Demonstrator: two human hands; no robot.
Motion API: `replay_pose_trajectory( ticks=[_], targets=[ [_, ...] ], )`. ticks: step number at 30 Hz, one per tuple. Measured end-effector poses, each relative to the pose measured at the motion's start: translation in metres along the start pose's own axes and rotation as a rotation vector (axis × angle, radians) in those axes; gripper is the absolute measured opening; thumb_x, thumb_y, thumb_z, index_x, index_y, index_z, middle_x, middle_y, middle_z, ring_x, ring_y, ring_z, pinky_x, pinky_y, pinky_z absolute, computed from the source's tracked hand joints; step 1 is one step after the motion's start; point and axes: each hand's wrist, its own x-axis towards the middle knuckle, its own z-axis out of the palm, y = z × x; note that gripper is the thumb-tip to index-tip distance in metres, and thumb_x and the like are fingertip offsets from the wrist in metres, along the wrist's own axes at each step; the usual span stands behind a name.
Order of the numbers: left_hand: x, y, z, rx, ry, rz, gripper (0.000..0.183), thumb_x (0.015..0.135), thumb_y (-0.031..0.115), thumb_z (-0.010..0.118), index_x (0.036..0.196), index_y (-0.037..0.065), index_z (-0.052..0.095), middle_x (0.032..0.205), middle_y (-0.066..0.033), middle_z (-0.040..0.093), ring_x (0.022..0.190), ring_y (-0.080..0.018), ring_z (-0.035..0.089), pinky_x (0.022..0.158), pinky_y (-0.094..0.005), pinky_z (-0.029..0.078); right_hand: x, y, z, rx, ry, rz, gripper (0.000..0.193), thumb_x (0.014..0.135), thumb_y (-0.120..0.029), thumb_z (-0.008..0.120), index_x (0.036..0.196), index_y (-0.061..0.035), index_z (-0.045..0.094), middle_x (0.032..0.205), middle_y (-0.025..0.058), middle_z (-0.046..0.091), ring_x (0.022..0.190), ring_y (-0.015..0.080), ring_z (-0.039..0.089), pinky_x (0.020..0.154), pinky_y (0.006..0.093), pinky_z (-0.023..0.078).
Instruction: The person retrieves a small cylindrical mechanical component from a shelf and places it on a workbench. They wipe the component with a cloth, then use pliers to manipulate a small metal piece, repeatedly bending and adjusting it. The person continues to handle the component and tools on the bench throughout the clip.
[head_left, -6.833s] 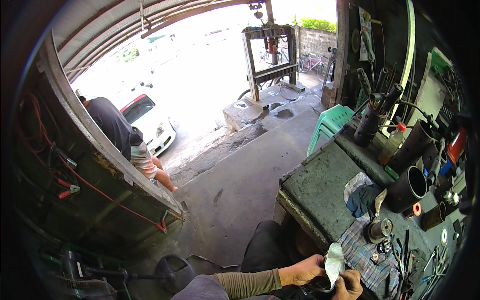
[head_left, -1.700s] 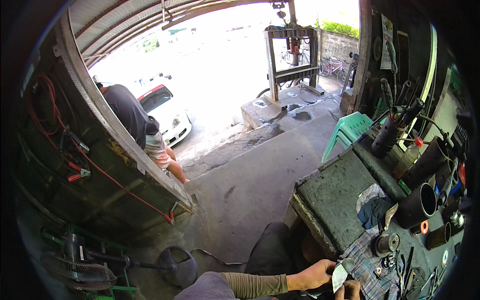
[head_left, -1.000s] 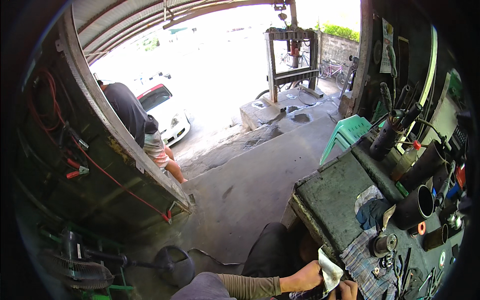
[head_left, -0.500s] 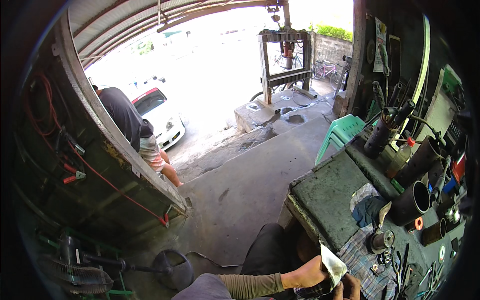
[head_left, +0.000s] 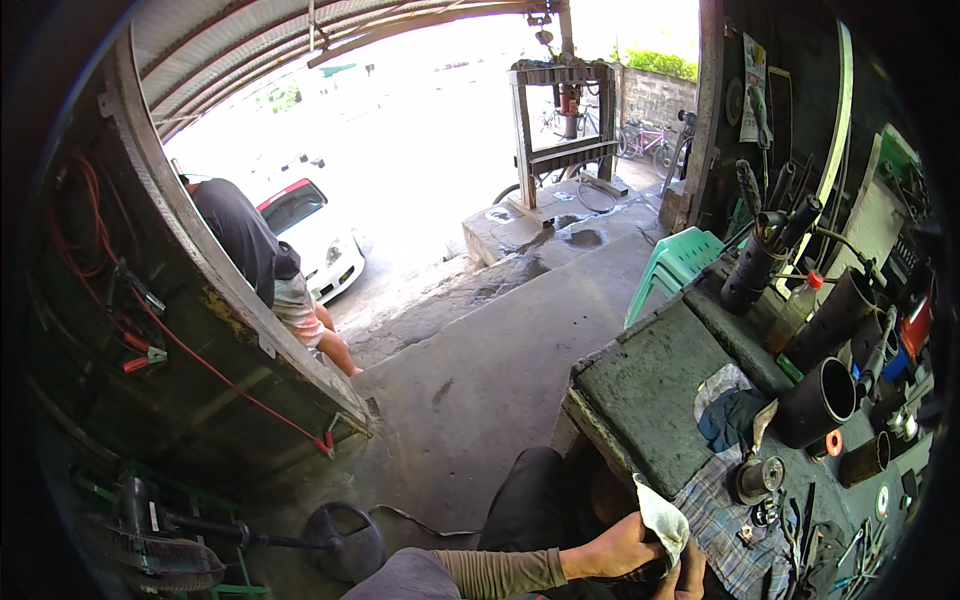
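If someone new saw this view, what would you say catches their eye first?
Probably the tall, dark, backlit metal frame at top centre. Next might come the pale green plastic seat by the far end of the workbench, then, low down, the left hand gripping a whitish sheet beside the right hand.

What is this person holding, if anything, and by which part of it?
A pale thin sheet, held at its lower left edge by the left hand. The right hand is at its lower end; whether it grips cannot be told.
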Motion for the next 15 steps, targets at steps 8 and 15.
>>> replay_pose_trajectory(
  ticks=[8, 15],
  targets=[
    [-0.001, 0.012, -0.009, 0.047, -0.085, -0.042, 0.021, 0.098, 0.003, 0.071, 0.119, 0.000, 0.071, 0.113, -0.0026, 0.076, 0.106, -0.0122, 0.066, 0.102, -0.0314, 0.050, 0.004, 0.010, -0.008, 0.238, 0.019, 0.161, 0.011, 0.092, 0.011, 0.069, 0.092, 0.0006, 0.065, 0.087, 0.0015, 0.061, 0.080, 0.0117, 0.056, 0.073, 0.0276, 0.048],
    [0.006, -0.011, -0.005, -0.222, -0.093, -0.125, 0.024, 0.104, 0.002, 0.062, 0.127, -0.001, 0.067, 0.120, -0.0022, 0.073, 0.112, -0.0101, 0.064, 0.103, -0.0299, 0.049, 0.000, 0.011, 0.007, 0.155, 0.145, 0.102, 0.010, 0.096, 0.006, 0.071, 0.104, 0.0014, 0.067, 0.095, 0.0035, 0.066, 0.087, 0.0130, 0.060, 0.079, 0.0287, 0.052]
  ],
)
